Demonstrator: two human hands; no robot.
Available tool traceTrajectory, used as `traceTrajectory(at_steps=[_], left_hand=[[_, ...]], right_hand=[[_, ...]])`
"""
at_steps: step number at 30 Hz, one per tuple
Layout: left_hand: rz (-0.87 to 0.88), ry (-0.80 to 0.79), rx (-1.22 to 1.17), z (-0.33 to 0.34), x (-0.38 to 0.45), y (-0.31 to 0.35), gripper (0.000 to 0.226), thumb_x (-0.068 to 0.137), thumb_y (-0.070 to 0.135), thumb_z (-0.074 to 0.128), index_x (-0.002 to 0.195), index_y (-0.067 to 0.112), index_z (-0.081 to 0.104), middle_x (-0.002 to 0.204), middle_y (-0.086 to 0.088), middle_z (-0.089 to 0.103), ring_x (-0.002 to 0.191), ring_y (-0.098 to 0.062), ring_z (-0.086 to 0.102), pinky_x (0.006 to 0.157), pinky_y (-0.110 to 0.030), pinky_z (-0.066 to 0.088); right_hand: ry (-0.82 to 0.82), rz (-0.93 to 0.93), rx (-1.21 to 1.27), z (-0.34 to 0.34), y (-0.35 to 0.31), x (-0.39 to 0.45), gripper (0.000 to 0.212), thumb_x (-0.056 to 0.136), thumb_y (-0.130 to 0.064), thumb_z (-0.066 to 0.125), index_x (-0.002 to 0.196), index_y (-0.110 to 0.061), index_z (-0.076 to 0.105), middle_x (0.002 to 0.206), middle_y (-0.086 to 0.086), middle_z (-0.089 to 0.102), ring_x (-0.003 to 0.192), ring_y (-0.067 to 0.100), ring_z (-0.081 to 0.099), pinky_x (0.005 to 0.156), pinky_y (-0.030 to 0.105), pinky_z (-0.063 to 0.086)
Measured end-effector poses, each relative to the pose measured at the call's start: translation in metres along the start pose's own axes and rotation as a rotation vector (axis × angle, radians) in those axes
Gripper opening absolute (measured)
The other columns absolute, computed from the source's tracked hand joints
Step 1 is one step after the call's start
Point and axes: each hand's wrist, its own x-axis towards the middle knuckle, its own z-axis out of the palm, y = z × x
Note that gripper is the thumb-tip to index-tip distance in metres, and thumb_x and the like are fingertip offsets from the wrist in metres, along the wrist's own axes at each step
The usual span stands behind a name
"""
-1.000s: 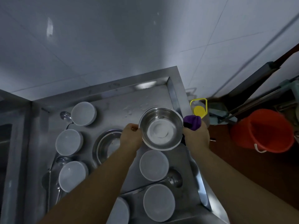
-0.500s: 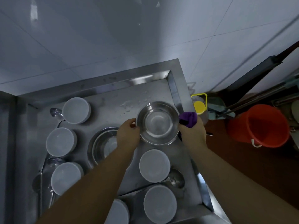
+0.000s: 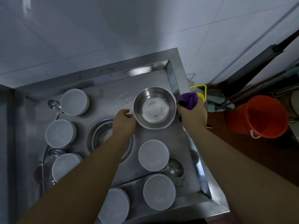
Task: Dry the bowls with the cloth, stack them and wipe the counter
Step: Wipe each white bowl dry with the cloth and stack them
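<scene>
A steel bowl (image 3: 154, 108) sits upright at the back right of the steel counter (image 3: 105, 97), close to the raised edge. My left hand (image 3: 123, 122) is at its left rim with fingers curled against it. My right hand (image 3: 192, 115) grips a bunched purple cloth (image 3: 189, 98) and lies against the bowl's right side. A second steel bowl (image 3: 97, 136) lies left of centre, partly hidden under my left forearm. Several white bowls stand upside down around them, such as one white bowl (image 3: 153, 155) near my arms and another (image 3: 74, 101) at the back left.
Steel ladles (image 3: 174, 167) lie among the white bowls, and another ladle (image 3: 53, 104) is at the back left. Beyond the counter's right edge stand a yellow-capped bottle (image 3: 200, 90) and an orange bucket (image 3: 257, 117) on the floor. A tiled wall (image 3: 113, 29) is behind.
The steel bowl came down from a raised, tilted hold between both hands and now stands level at the counter's back right. Both hands stayed at its sides.
</scene>
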Motion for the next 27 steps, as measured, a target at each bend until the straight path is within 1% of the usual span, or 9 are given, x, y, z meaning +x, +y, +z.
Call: traceTrajectory(at_steps=[2,5,9,13,16,18,21,24,27], left_hand=[[-0.012,-0.072,0.111,-0.004,-0.015,-0.016,0.042,0.092,0.021,0.068,0.134,0.022,0.063,0.112,-0.001,0.072,0.102,-0.027,0.070,0.098,-0.044,0.058],[0.000,-0.232,0.224,-0.004,-0.043,-0.050,0.037,0.094,0.027,0.070,0.131,0.021,0.067,0.120,-0.004,0.073,0.111,-0.027,0.069,0.099,-0.040,0.055],[0.024,-0.366,0.355,0.002,-0.068,-0.086,0.043,0.091,0.030,0.076,0.132,0.019,0.066,0.117,-0.003,0.073,0.105,-0.026,0.069,0.094,-0.039,0.057],[0.025,-0.338,0.352,0.009,-0.075,-0.102,0.044,0.090,0.011,0.071,0.133,0.009,0.063,0.119,-0.014,0.073,0.105,-0.035,0.070,0.092,-0.050,0.061],[-0.010,-0.304,0.264,0.012,-0.075,-0.102,0.041,0.088,0.006,0.066,0.128,0.006,0.068,0.117,-0.018,0.074,0.105,-0.039,0.071,0.090,-0.053,0.063],[-0.016,-0.304,0.227,0.010,-0.076,-0.100,0.036,0.087,0.011,0.066,0.123,0.005,0.072,0.111,-0.019,0.076,0.101,-0.039,0.072,0.089,-0.054,0.063],[-0.054,-0.286,0.150,0.002,-0.084,-0.095,0.024,0.092,0.012,0.065,0.112,0.005,0.076,0.102,-0.018,0.076,0.093,-0.036,0.074,0.086,-0.054,0.064],[-0.146,-0.205,-0.012,-0.013,-0.104,-0.089,0.010,0.093,0.011,0.064,0.090,0.014,0.073,0.100,-0.016,0.074,0.093,-0.035,0.074,0.087,-0.053,0.065],[-0.206,-0.183,-0.203,-0.027,-0.127,-0.087,0.009,0.094,0.012,0.063,0.101,0.014,0.068,0.111,-0.019,0.070,0.097,-0.034,0.071,0.085,-0.045,0.065]], right_hand=[[0.020,-0.009,-0.016,-0.009,0.004,-0.006,0.035,0.076,-0.035,0.082,0.095,-0.038,0.053,0.078,-0.015,0.056,0.068,0.005,0.053,0.058,0.024,0.036],[0.045,0.020,0.005,-0.023,0.013,-0.018,0.036,0.075,-0.038,0.082,0.092,-0.037,0.051,0.080,-0.012,0.059,0.070,-0.001,0.056,0.061,0.024,0.041],[0.034,0.052,-0.001,-0.039,0.026,-0.039,0.035,0.075,-0.040,0.084,0.087,-0.038,0.051,0.076,-0.015,0.059,0.066,-0.010,0.056,0.059,0.016,0.037],[-0.051,0.066,0.005,-0.050,0.046,-0.069,0.034,0.078,-0.033,0.087,0.094,-0.034,0.057,0.082,-0.013,0.063,0.076,-0.005,0.058,0.061,0.014,0.040],[-0.077,0.035,0.033,-0.054,0.059,-0.093,0.031,0.078,-0.017,0.086,0.095,-0.016,0.059,0.080,0.006,0.062,0.065,0.000,0.058,0.053,0.007,0.041],[-0.101,0.027,0.056,-0.058,0.065,-0.107,0.030,0.079,-0.010,0.085,0.096,-0.008,0.060,0.083,0.015,0.062,0.060,-0.002,0.055,0.052,0.006,0.040],[-0.175,0.035,0.053,-0.066,0.065,-0.123,0.028,0.079,-0.012,0.086,0.094,-0.017,0.062,0.080,0.003,0.064,0.065,-0.008,0.058,0.055,0.012,0.042],[-0.280,0.025,0.073,-0.073,0.057,-0.134,0.030,0.079,-0.019,0.088,0.098,-0.027,0.066,0.085,-0.004,0.070,0.078,0.006,0.067,0.065,0.027,0.050],[-0.380,0.010,0.134,-0.079,0.035,-0.145,0.038,0.074,-0.026,0.092,0.097,-0.040,0.066,0.086,-0.020,0.072,0.079,-0.007,0.067,0.061,0.012,0.050]])
